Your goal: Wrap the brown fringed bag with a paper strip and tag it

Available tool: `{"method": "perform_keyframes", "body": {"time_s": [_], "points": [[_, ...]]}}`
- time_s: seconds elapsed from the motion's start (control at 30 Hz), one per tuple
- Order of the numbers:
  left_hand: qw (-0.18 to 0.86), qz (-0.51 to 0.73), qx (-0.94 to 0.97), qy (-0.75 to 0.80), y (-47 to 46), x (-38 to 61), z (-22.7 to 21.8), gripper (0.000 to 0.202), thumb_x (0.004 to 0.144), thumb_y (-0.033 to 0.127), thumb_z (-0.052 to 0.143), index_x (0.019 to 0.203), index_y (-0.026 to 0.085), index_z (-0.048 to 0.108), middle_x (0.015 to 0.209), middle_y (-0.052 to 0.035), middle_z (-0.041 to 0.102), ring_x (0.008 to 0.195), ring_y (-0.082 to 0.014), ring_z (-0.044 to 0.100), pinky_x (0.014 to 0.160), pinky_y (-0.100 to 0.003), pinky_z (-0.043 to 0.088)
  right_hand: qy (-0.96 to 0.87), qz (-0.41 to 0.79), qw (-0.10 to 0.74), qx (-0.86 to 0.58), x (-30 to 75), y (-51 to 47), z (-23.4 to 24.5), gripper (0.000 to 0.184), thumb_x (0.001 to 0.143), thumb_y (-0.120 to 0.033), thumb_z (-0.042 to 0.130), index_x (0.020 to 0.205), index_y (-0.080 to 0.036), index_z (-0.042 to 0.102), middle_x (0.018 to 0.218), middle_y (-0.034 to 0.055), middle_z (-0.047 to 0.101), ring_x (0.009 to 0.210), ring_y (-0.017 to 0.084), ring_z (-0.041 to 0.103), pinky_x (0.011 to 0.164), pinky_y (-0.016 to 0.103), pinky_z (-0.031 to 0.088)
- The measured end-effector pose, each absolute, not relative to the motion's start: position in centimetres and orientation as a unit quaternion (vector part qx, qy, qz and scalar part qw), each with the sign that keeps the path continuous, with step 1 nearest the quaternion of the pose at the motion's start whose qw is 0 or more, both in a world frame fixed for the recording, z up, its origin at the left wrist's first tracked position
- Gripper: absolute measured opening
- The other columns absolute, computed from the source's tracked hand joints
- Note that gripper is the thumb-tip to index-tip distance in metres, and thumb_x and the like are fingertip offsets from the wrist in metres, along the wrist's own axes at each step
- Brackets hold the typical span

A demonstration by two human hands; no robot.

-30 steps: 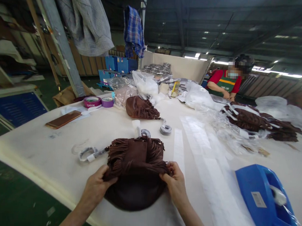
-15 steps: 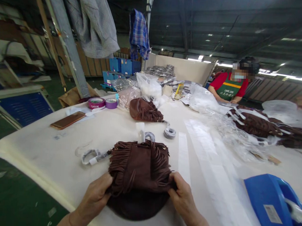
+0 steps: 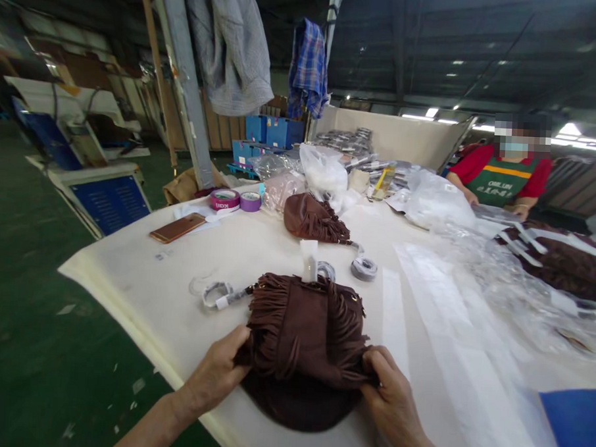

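A dark brown fringed handbag [image 3: 308, 329] lies on the white-covered table in front of me. My left hand [image 3: 225, 359] pinches its left edge, and my right hand [image 3: 387, 385] grips the opposite edge at the fringe. Below the fringed part, a smooth rounded dark section [image 3: 302, 408] of the bag shows between my hands. A wrapped strap loop [image 3: 219, 295] extends from the bag's upper left. Behind its top edge are a white tag [image 3: 309, 258] and a wrapped coil [image 3: 326, 271]. Farther back rests a lighter brown fringed bag [image 3: 315, 218] with its own coiled strap [image 3: 364, 268].
A phone [image 3: 178, 227] and tape rolls [image 3: 224, 199] lie at the left of the table [image 3: 142, 282]. Plastic bags [image 3: 432, 200] and brown bags [image 3: 563, 261] fill the back right. A co-worker [image 3: 502, 173] stands across the table. A blue object [image 3: 578, 420] sits at lower right.
My view has swung left, so the whole scene sits farther right in the picture. Both hands keep their hold on the bag's edges; the bag looks almost the same.
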State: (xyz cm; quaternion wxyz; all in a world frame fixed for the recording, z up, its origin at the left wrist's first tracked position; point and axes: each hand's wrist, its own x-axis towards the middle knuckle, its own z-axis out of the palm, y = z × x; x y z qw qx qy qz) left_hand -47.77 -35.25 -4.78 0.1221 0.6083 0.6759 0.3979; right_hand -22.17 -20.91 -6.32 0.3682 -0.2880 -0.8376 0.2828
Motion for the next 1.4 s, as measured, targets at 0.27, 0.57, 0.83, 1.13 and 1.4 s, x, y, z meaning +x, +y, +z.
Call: {"method": "perform_keyframes", "body": {"time_s": [0.27, 0.57, 0.83, 1.13, 1.4], "points": [[0.044, 0.399, 0.653, 0.642, -35.1, -48.5, -4.5, 0.013, 0.066, 0.01, 0.04, 0.065, 0.02, 0.048, 0.063, 0.0029, 0.053, 0.06, -0.0115, 0.052, 0.056, -0.017, 0.042, -0.812, 0.305, 0.387, -0.311, -22.2, -21.4, -5.7, 0.021, 0.057, -0.006, 0.04, 0.06, -0.022, 0.026, 0.059, -0.0047, 0.033, 0.054, 0.011, 0.033, 0.047, 0.02, 0.027], [-0.095, 0.371, 0.729, 0.568, -34.5, -49.7, -6.1, 0.026, 0.074, 0.001, 0.033, 0.069, 0.021, 0.048, 0.064, 0.0014, 0.054, 0.061, -0.0112, 0.056, 0.062, -0.016, 0.048, -0.814, 0.315, 0.391, -0.292, -22.7, -21.4, -7.3, 0.025, 0.065, -0.006, 0.045, 0.057, -0.021, 0.025, 0.059, -0.0045, 0.034, 0.053, 0.01, 0.033, 0.046, 0.019, 0.026], [-0.244, 0.286, 0.653, 0.657, -36.9, -49.1, -4.3, 0.018, 0.085, 0.034, 0.05, 0.081, 0.017, 0.048, 0.07, -0.0023, 0.055, 0.062, -0.0164, 0.056, 0.055, -0.025, 0.047, -0.818, 0.31, 0.389, -0.29, -22.9, -21.5, -7.4, 0.02, 0.063, -0.004, 0.042, 0.06, -0.021, 0.032, 0.064, -0.0021, 0.041, 0.058, 0.012, 0.038, 0.051, 0.019, 0.03], [-0.266, 0.345, 0.744, 0.507, -33.1, -43.6, -0.6, 0.017, 0.082, 0.006, 0.053, 0.097, 0.012, 0.058, 0.088, -0.0085, 0.062, 0.09, -0.0197, 0.056, 0.082, -0.033, 0.048, -0.811, 0.329, 0.395, -0.28, -23.1, -21.6, -7.6, 0.017, 0.067, -0.004, 0.043, 0.062, -0.02, 0.04, 0.069, -0.0005, 0.046, 0.063, 0.013, 0.043, 0.055, 0.019, 0.034], [0.18, 0.514, 0.352, 0.761, -35.4, -48.9, -0.7, 0.023, 0.068, 0.038, 0.057, 0.064, 0.015, 0.056, 0.059, -0.0027, 0.062, 0.054, -0.0166, 0.06, 0.046, -0.024, 0.048, -0.798, 0.352, 0.398, -0.285, -23.3, -22.0, -7.3, 0.018, 0.066, -0.002, 0.04, 0.065, -0.02, 0.043, 0.072, 0.0003, 0.048, 0.067, 0.013, 0.045, 0.058, 0.021, 0.036]]}}
